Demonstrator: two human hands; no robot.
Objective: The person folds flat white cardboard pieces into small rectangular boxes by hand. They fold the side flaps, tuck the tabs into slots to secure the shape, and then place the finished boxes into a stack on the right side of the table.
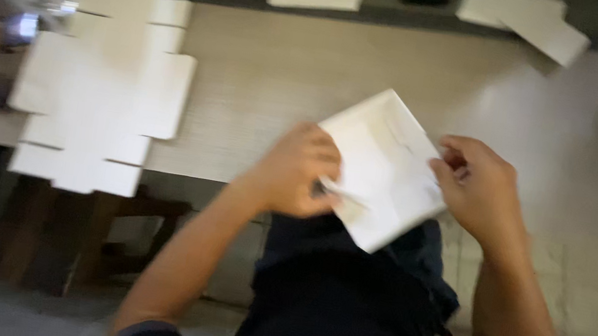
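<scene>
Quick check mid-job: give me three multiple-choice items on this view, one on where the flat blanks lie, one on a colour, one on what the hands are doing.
1. Where does the stack of flat box blanks lie?
A. on the table's left part
B. on the person's lap
C. on the floor

2. What colour is the folded card piece between the hands?
A. brown
B. white
C. blue

3. How is that piece held?
A. by the left hand only
B. lying free on the table
C. by both hands, the right hand too

Answers: 1 A, the blanks overhang the table's left front edge. 2 B, it shows white. 3 C, fingers of each hand grip opposite sides.
</scene>
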